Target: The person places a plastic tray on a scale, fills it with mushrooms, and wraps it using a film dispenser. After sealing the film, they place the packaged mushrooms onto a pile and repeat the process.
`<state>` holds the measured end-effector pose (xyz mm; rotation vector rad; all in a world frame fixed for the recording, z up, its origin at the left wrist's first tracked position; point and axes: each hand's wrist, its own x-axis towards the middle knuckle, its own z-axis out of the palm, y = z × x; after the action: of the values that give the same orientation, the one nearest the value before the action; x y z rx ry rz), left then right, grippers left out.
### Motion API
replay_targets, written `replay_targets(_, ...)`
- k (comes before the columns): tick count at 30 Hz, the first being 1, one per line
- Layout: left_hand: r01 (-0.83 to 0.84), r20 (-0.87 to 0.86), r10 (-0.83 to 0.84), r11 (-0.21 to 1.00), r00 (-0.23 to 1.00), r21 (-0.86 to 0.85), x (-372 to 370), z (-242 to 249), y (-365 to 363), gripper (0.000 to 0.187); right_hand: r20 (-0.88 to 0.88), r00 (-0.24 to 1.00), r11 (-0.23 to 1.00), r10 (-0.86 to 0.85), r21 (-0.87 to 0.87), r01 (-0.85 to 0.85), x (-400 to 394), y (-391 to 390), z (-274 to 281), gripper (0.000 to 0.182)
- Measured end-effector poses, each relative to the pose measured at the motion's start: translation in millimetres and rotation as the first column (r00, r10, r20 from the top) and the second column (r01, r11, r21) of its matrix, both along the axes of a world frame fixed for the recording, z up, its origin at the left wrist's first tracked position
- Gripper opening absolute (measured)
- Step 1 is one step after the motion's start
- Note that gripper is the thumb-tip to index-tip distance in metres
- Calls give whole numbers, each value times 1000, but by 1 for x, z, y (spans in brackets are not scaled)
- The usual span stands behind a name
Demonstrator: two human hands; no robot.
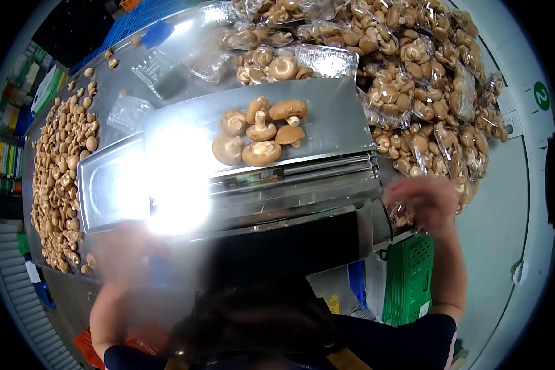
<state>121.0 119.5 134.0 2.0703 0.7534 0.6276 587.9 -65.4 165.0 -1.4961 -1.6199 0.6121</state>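
Several loose shiitake mushrooms (260, 131) sit in a cluster on the metal plate (333, 105) of a wrapping machine (290, 197) in front of me. My right hand (427, 200) is beside the machine's right end, close to the heap of film-wrapped mushroom packs (413, 92). Motion blurs its fingers, so I cannot see whether anything is in them. At the machine's left front, my left hand (129, 250) is smeared by motion and haze. The nearest thing to it is a shallow metal tray (102, 188); its fingers cannot be made out.
Loose mushrooms (61, 179) cover the table's left side. Clear plastic trays (129, 114) lie behind the machine. One wrapped pack (277, 65) stands beyond the plate. A green crate (410, 277) is below on the right. Glare hides part of the machine's left side.
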Motion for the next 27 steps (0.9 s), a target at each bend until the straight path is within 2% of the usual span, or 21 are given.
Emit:
replay_targets(1,-37,280,55,997,958,-71,13,19,17,18,-15,998,993,-67,98,68,3,13,15,16)
replay_targets(2,-123,427,113,992,897,-5,31,34,37,23,22,985,948,-172,275,160,6,36,19,18)
replay_targets(3,-153,572,160,986,804,-60,52,38,60,22,38,959,863,-281,447,235,7,67,22,21)
replay_targets(4,-181,602,182,981,777,-63,71,22,94,26,45,946,882,-322,378,282,3,98,21,25)
replay_targets(5,-238,489,111,949,865,205,114,17,112,20,56,930,893,-362,306,329,0,130,14,30)
replay_targets(6,-267,420,226,963,879,41,134,-12,137,28,177,921,918,-347,268,294,7,165,-11,34)
replay_targets(7,-231,287,251,967,924,-105,152,-44,146,41,296,899,938,-323,224,264,14,189,-47,39)
replay_targets(8,-202,51,203,979,978,-31,163,-77,156,48,336,912,972,-236,102,213,18,199,-84,36)
replay_targets(9,-160,-194,163,987,967,32,169,-99,161,54,364,921,987,-139,-26,159,21,206,-108,34)
replay_targets(10,-119,-186,147,981,972,153,170,-100,154,55,397,912,993,-106,-3,116,22,205,-113,32)
replay_targets(12,-91,-149,101,993,984,71,166,-93,131,51,455,890,999,-43,31,32,17,184,-122,30)
replay_targets(14,-58,-93,28,941,995,-335,160,-78,121,38,181,983,962,-39,-260,86,1,163,-94,29)
replay_targets(15,-99,-130,50,910,990,-402,159,-57,106,34,44,997,915,-71,-395,82,-7,152,-72,28)
replay_targets(17,-71,-124,22,914,992,-400,151,-28,78,22,-229,964,953,-137,-294,66,-30,121,-43,26)
replay_targets(19,-103,-136,21,767,990,-634,133,9,32,25,-507,813,848,-288,-529,-29,-56,73,-4,22)
replay_targets(21,-103,-72,78,561,994,-821,122,21,-8,27,-473,813,791,-338,-612,-27,-75,42,0,19)
replay_targets(23,-248,-235,87,473,968,-846,112,11,-39,26,-501,757,714,-419,-697,-66,-85,15,-25,19)
replay_targets(24,-296,-292,90,508,952,-809,109,-2,-51,22,-523,736,714,-431,-696,-77,-90,4,-42,18)
replay_targets(25,-236,-241,97,709,966,-664,96,-40,-62,18,-495,745,701,-447,-711,-51,-94,-6,-63,19)
replay_targets(26,-228,-245,126,862,961,-453,90,-69,-72,17,-437,780,744,-447,-666,53,-102,-14,-81,19)
replay_targets(27,-203,-233,153,957,960,-208,87,-87,-79,16,-373,811,782,-450,-603,157,-110,-20,-98,19)
